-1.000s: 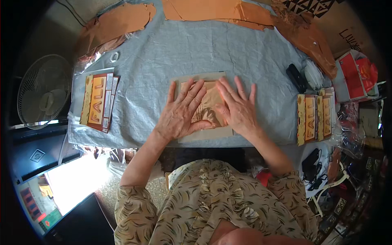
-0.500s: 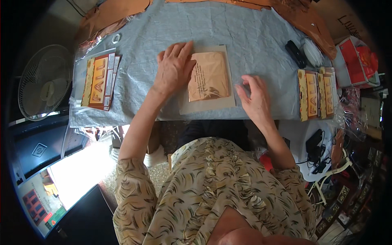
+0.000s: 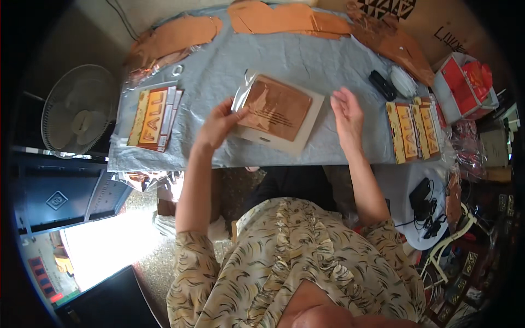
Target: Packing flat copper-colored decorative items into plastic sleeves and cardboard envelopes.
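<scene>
A flat clear plastic packet (image 3: pixel 276 112) with a folded orange-brown piece and dark print inside is tilted above the cloth in the middle. A small slot shows in its near edge. My left hand (image 3: pixel 221 123) pinches the packet's left side, thumb on top and fingers underneath. Just off the packet's right edge, my right hand (image 3: pixel 348 112) is raised with its fingers stretched out, holding nothing. To the left lies a stack of printed packets (image 3: pixel 151 117) with orange and yellow fronts. Two similar piles of printed packets (image 3: pixel 404 131) sit at the right.
Grey-blue cloth (image 3: pixel 219 65) covers the table. Orange foil pieces (image 3: pixel 273 19) line its far edge. A black object (image 3: pixel 381 85) and a white bundle (image 3: pixel 403 82) lie at the far right, near a red and white box (image 3: pixel 465 82). A fan (image 3: pixel 79 112) stands at the left.
My left hand has taken hold of the packet, which was lying flat, and has lifted and turned it. My right hand stays beside it, now more upright. The whole view has shifted slightly.
</scene>
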